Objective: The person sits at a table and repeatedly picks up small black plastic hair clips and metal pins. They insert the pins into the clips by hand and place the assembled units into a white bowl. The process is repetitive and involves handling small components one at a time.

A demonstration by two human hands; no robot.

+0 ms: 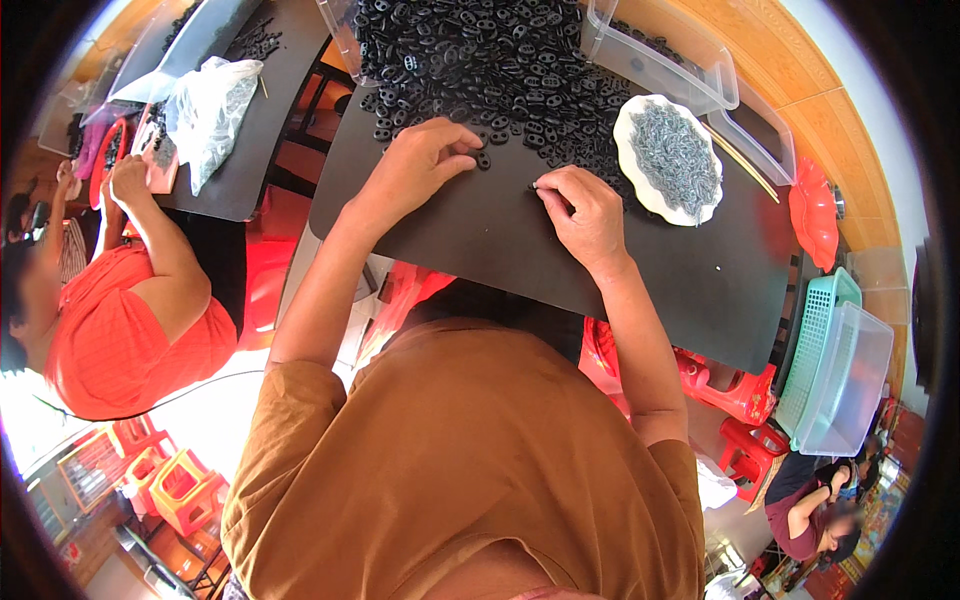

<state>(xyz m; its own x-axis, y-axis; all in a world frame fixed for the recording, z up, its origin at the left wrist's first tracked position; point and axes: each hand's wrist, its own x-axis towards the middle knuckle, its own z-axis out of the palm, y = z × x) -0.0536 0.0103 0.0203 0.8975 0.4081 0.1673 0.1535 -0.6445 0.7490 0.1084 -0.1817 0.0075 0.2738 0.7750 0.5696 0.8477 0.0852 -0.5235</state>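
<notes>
Black and matte, the worktop [520, 250] fills the middle of the view, with wooden wall panelling curving along the upper right. A large heap of small black oval pieces [480, 60] spreads over its far half, each piece a flat ring-like link with holes through it, all alike in colour and shape.

At the near edge of that heap rests the left hand [420, 165], fingers curled down onto the worktop, fingertips touching a few loose black pieces; whether it pinches one cannot be told. Just to its right, the right hand [585, 215] lies knuckles up, thumb and forefinger pressed together on a single small black piece [535, 186] at the fringe of the heap. The two hands are near each other but apart.

Beside the right hand, on its far right, sits a white scalloped dish [668, 160] piled with small grey metal parts. Clear plastic bins [690, 60] stand behind the dish, an orange-red dish [815, 215] lies at the worktop's right end, and a green basket with a clear tub [840, 370] stands lower right.

On the left, a person in an orange top [120, 330] works at another dark worktop [250, 130] bearing a clear plastic bag [210, 115].
</notes>
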